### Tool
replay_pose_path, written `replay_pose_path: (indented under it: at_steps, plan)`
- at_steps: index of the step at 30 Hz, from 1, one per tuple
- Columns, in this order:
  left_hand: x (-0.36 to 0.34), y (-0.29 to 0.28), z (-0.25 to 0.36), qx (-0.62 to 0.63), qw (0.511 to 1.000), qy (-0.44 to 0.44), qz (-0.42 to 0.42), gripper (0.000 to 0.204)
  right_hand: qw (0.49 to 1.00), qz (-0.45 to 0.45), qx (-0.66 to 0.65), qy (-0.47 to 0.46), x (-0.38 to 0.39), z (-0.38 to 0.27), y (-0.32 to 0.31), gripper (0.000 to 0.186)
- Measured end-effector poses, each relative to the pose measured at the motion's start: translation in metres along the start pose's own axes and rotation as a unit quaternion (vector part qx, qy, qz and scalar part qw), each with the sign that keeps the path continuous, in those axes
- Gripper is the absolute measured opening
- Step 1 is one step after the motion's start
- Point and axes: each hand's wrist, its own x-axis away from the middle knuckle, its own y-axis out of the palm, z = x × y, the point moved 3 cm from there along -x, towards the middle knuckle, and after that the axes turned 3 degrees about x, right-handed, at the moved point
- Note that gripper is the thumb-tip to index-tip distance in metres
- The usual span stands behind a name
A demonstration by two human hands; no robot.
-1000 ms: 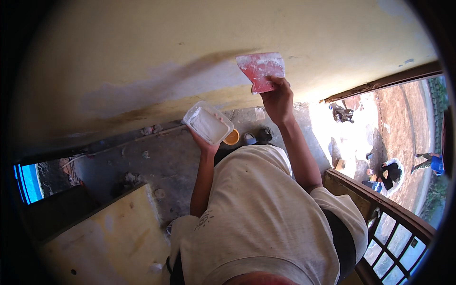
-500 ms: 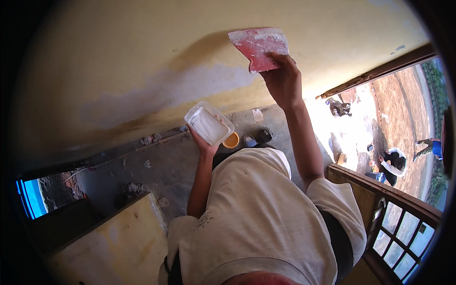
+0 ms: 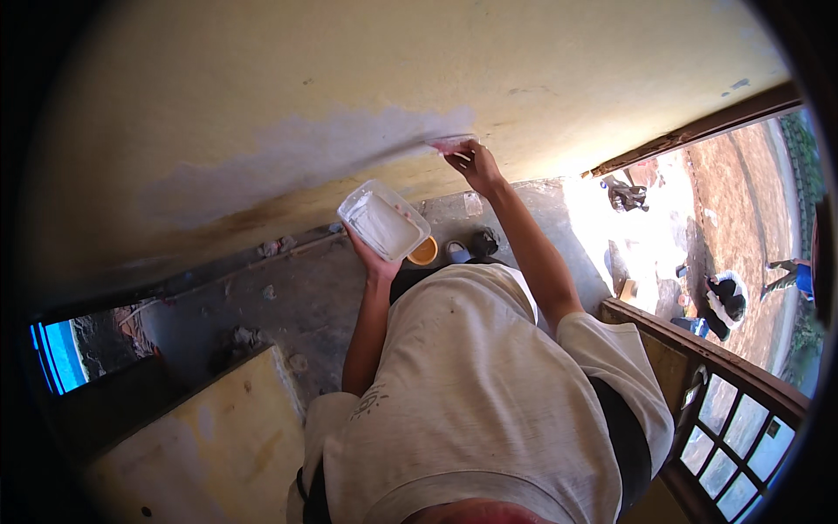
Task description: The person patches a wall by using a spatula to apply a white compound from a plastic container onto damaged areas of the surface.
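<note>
My left hand (image 3: 370, 256) grips a clear plastic tub (image 3: 384, 216) of white paste, held near waist height above the floor. My right hand (image 3: 477, 171) holds a thin red scraper (image 3: 451, 144) smeared with white, its fingers closed on it. The scraper is tilted almost edge-on against or very close to the yellowed wall (image 3: 332, 79), beside a pale lilac-white patch.
Below are an orange bucket (image 3: 423, 256), my feet and debris on the grey floor (image 3: 253, 306). A paned door (image 3: 729, 437) stands at the right. Outside, one person (image 3: 726, 306) crouches and another (image 3: 786, 276) stands. A low yellow wall (image 3: 201, 428) is at lower left.
The scraper has gone up along the wall and then come back down, turning from face-on to nearly edge-on in my right hand. My left hand and the tub have barely moved.
</note>
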Motion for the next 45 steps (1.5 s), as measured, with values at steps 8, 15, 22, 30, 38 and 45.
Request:
replay_pose_path:
  at_steps: [8,15,22,30,38,45]
  plan:
    - [0.012,0.005,0.001,-0.003,0.999,0.049,0.022,0.074,0.981,-0.087,-0.070,-0.161,0.108,-0.129,0.132,0.026]
    - [0.021,-0.004,0.001,0.073,0.996,0.004,-0.045,0.066,0.963,-0.057,0.145,-0.218,0.128,-0.072,0.109,0.026]
    - [0.038,-0.018,0.011,-0.136,0.982,0.120,0.058,0.068,0.953,-0.147,0.249,-0.091,0.170,-0.010,0.111,0.019]
    - [0.058,0.000,0.051,0.018,0.999,0.035,-0.017,0.085,0.831,-0.067,0.479,-0.274,0.162,0.003,0.178,0.009]
    - [0.064,-0.016,0.099,0.004,0.998,0.059,-0.032,0.075,0.729,-0.122,0.590,-0.325,0.161,0.081,0.254,0.020]
    - [0.067,-0.021,0.141,0.018,0.996,0.051,-0.072,0.073,0.692,-0.089,0.614,-0.369,0.170,0.085,0.302,0.018]
